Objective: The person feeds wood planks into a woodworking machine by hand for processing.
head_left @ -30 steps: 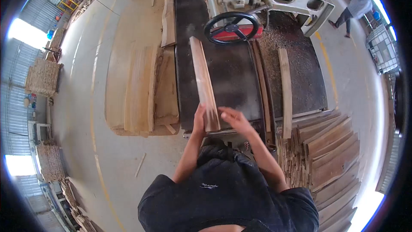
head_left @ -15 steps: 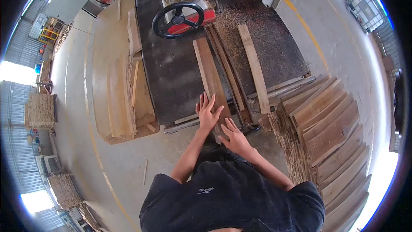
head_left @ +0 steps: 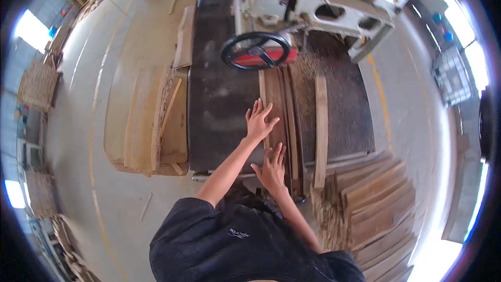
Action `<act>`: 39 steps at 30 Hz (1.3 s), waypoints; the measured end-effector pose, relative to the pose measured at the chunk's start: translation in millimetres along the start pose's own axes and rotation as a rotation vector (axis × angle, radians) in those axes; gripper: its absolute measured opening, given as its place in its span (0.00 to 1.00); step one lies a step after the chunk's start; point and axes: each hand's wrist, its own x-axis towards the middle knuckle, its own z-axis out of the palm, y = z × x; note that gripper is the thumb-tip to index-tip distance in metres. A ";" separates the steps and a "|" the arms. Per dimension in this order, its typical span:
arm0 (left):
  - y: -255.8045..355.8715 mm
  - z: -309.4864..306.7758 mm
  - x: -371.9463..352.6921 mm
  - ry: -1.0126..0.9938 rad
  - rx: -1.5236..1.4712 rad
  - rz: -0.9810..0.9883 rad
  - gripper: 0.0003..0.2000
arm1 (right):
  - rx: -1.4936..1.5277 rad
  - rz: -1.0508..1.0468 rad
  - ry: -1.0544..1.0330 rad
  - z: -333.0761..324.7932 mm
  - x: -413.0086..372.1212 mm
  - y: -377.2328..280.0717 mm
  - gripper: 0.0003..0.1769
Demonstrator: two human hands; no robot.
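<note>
A brown wooden board lies lengthwise on the dark machine table, along the left side of a long narrow guide rail. My left hand rests on the board's left edge with its fingers spread. Closer to my body, my right hand has its fingers apart, the tips touching the near part of the board. Neither hand is wrapped round it. The board's far end runs towards the red part below the black handwheel, where it goes out of sight.
A pale wooden strip lies right of the rail, overhanging the table's front edge. Sawdust covers that side. Stacked boards stand at the right, more planks at the left. The white machine frame rises at the back.
The board has moved forward and now lies straight beside the rail, its far end reaching the machine. Both hands have moved forward with it. The camera view has turned.
</note>
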 end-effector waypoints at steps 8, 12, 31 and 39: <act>-102.7 -87.1 116.2 -0.047 -0.148 0.383 0.07 | -0.320 -0.074 -0.079 6.0 82.0 -4.3 0.63; -188.9 -168.6 191.2 0.507 0.168 0.136 0.14 | -0.291 -0.085 -0.107 -0.3 122.7 -2.0 0.65; -131.8 -132.6 99.0 0.357 0.345 -0.319 0.37 | 0.217 -0.050 0.221 35.2 223.5 18.1 0.30; -57.0 -126.1 -107.8 0.213 0.146 -0.332 0.48 | 0.284 -0.165 0.021 36.0 60.0 -0.9 0.35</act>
